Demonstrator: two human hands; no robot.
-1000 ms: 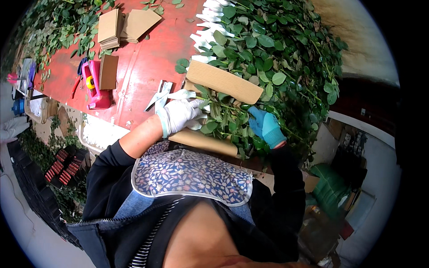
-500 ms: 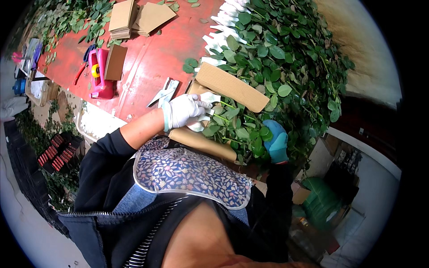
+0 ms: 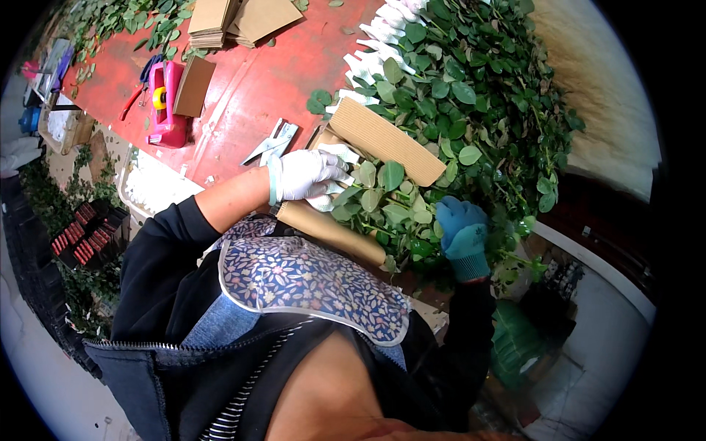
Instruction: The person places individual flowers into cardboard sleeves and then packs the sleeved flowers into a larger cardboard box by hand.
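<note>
My left hand (image 3: 305, 178), in a white glove, has its fingers curled around white-sleeved flower heads (image 3: 340, 153) at the near side of the table. Their leafy stems (image 3: 393, 213) stretch right between an upright corrugated cardboard flap (image 3: 386, 141) and a rolled brown cardboard edge (image 3: 331, 234). My right hand (image 3: 463, 234), in a blue glove, is at the stem end, back of the hand up and fingers bent. Leafy stems (image 3: 518, 257) run beside and under it; what lies in its palm is hidden. Part of the foliage right of it is blurred.
A large pile of leafy stems (image 3: 485, 110) with white-sleeved heads (image 3: 375, 51) covers the far right. Silver metal tool (image 3: 273, 143), pink tape dispenser (image 3: 169, 103), red-handled cutters (image 3: 132, 101) and cardboard stacks (image 3: 213, 22) lie on the red table (image 3: 243, 81). A white-filled tub (image 3: 151, 184) stands left.
My right hand has moved slightly right and nearer to me, its fingers more bent. More leaves now lie over the stems beside my left hand, which stays at the flower heads.
</note>
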